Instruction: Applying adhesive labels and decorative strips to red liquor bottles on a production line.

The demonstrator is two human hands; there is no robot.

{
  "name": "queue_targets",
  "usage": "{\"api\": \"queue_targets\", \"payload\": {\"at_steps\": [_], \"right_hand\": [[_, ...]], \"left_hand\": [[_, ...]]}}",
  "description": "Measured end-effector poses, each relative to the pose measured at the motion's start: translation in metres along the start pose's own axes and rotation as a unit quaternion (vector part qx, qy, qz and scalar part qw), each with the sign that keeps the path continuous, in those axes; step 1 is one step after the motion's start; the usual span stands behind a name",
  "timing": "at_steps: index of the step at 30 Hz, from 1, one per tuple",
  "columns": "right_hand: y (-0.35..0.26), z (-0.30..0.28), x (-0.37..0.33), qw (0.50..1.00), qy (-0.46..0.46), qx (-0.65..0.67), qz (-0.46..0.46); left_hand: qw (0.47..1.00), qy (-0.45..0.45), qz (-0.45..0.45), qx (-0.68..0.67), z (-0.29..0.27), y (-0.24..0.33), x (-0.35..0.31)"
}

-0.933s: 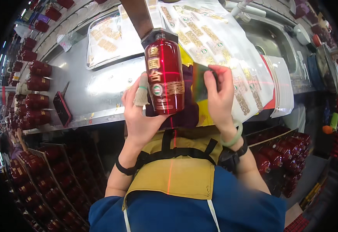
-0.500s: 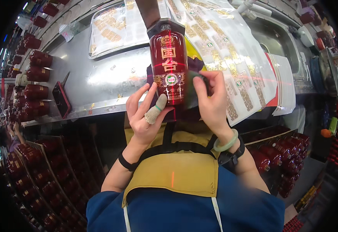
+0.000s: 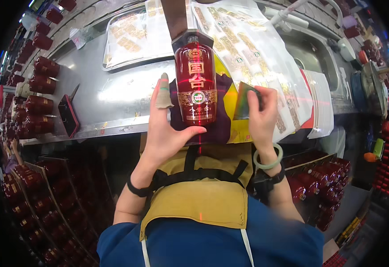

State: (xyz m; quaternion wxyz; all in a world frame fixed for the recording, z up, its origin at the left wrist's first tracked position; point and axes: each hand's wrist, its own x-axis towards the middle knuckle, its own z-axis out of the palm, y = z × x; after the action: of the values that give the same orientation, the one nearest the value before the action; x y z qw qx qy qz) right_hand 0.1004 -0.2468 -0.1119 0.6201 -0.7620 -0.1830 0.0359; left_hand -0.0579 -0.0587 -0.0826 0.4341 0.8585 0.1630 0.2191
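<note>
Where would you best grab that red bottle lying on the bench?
Around the body of the red bottle, from the person's left, as the left hand does now. It lies with its neck pointing away, resting on a dark cloth; the long round sides are free, while the right hand holds a small pad beside it.

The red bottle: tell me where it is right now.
In the head view, the red bottle lies centre on a dark cloth on the metal table, between the left hand and right hand.

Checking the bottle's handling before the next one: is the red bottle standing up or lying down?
Lying down: the red bottle rests lengthwise on a dark cloth, left hand cupping its base, neck pointing away.
</note>
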Motion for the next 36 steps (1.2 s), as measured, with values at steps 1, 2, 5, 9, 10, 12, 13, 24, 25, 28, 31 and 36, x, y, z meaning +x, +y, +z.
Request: {"api": "queue_targets", "payload": {"at_steps": [1,2,5,9,10,12,13,24,25,28,31,36], "right_hand": [[0.002,-0.008,0.002,0.999,0.017,0.030,0.001],[0.006,-0.014,0.001,0.998,0.029,0.062,0.006],[-0.013,-0.013,0.004,0.997,0.012,0.079,-0.022],[-0.015,-0.017,-0.002,0.995,-0.001,0.102,0.005],[-0.019,-0.019,-0.005,0.996,-0.016,0.090,0.008],[-0.015,-0.017,-0.004,0.995,-0.010,0.099,0.012],[-0.019,-0.018,-0.006,0.995,-0.036,0.095,0.023],[-0.012,-0.045,-0.005,0.998,-0.048,-0.032,0.010],[-0.015,-0.046,-0.002,0.996,-0.071,-0.029,0.044],[-0.019,-0.060,0.014,0.990,-0.068,-0.113,-0.057],[-0.013,-0.071,0.032,0.996,-0.079,-0.038,-0.006],[-0.030,-0.044,0.041,0.985,-0.139,-0.082,-0.067]], "left_hand": [[0.999,0.002,0.036,0.024,-0.016,0.026,0.006],[0.983,-0.018,0.046,-0.176,-0.021,0.055,0.011],[0.903,-0.302,0.066,-0.299,-0.057,0.125,0.026],[0.881,-0.295,0.364,-0.065,-0.002,0.169,0.016],[0.896,-0.278,0.329,-0.107,-0.003,0.170,0.015],[0.915,-0.244,0.260,-0.191,-0.011,0.170,0.011],[0.918,-0.227,0.227,-0.232,-0.017,0.170,0.007],[0.874,-0.161,0.007,-0.458,-0.043,0.082,0.024],[0.939,-0.118,0.032,-0.321,-0.045,0.064,0.026],[0.996,-0.058,0.062,-0.029,-0.033,0.027,0.012],[0.998,-0.053,-0.016,-0.040,-0.003,0.007,0.009],[0.998,-0.044,0.042,0.032,0.007,0.004,0.014]]}}
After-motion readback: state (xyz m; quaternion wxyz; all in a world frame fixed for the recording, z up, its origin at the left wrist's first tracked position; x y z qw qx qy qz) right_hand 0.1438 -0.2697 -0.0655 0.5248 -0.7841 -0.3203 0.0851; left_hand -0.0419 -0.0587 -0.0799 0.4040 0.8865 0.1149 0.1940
